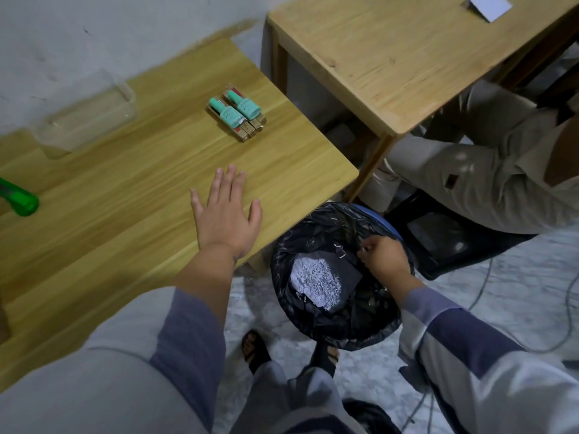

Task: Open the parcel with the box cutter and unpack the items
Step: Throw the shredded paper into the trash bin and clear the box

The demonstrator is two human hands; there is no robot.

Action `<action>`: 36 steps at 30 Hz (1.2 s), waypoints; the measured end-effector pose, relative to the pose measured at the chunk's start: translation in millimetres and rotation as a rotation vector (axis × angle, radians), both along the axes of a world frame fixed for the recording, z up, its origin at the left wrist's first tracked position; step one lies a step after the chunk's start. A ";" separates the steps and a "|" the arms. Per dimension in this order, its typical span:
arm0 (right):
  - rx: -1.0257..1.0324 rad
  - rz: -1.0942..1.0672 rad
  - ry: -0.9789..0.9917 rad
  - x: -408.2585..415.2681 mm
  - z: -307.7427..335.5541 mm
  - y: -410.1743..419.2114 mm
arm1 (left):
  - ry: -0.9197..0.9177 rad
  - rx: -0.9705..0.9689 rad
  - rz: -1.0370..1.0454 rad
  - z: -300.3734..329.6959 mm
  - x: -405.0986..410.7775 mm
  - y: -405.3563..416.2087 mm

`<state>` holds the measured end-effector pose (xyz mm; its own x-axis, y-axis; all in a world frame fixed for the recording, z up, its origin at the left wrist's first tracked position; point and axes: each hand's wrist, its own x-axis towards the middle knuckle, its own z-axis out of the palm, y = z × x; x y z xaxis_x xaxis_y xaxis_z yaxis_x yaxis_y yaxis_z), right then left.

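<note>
Two teal bottles (pixel 237 111) lie side by side on small gold-and-red boxes near the far right part of the wooden table (pixel 125 195). The green box cutter (pixel 19 198) rests at the table's left edge. My left hand (pixel 225 211) lies flat and open on the table near its right edge. My right hand (pixel 383 256) hangs over the bin (pixel 338 277), fingers curled; I cannot tell whether anything is pinched in them. The grey and black parcel wrapper (pixel 319 283) lies inside the bin's black bag.
A clear plastic box (pixel 84 114) stands at the back left against the wall. A second wooden table (pixel 407 57) holds a white card (pixel 488 4). A seated person's legs (pixel 470 170) are on the right. Cables (pixel 488 311) run across the floor.
</note>
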<state>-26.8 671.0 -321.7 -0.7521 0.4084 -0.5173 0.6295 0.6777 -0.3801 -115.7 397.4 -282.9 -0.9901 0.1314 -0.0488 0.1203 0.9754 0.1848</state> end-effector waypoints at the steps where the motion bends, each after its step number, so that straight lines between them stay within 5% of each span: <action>1: 0.012 0.024 0.010 -0.6 4.3 -1.8 | -0.001 -0.004 -0.003 -0.3 -0.4 -0.1; 10: 0.068 0.165 0.163 -21.1 70.5 -27.6 | -0.308 0.009 -0.072 18.3 -11.1 -6.0; 14: 0.071 0.290 0.220 -40.9 114.4 -59.9 | -0.372 0.290 0.000 58.3 -8.9 -22.1; 20: -0.009 0.581 0.284 -67.7 163.2 -144.5 | -0.240 0.652 0.282 107.7 25.9 -78.5; 30: -0.134 1.080 0.335 -46.8 196.8 -338.8 | 0.065 0.560 0.635 147.7 143.0 -251.9; 36: -0.140 1.179 0.315 -38.9 196.8 -438.2 | 0.144 0.428 0.732 130.9 173.8 -347.3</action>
<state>-65.7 232.8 -124.9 -0.7232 -0.6509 -0.2311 -0.4735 0.7108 -0.5202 58.1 50.1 -152.0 -0.8254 -0.5645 -0.0079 -0.4614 0.6665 0.5856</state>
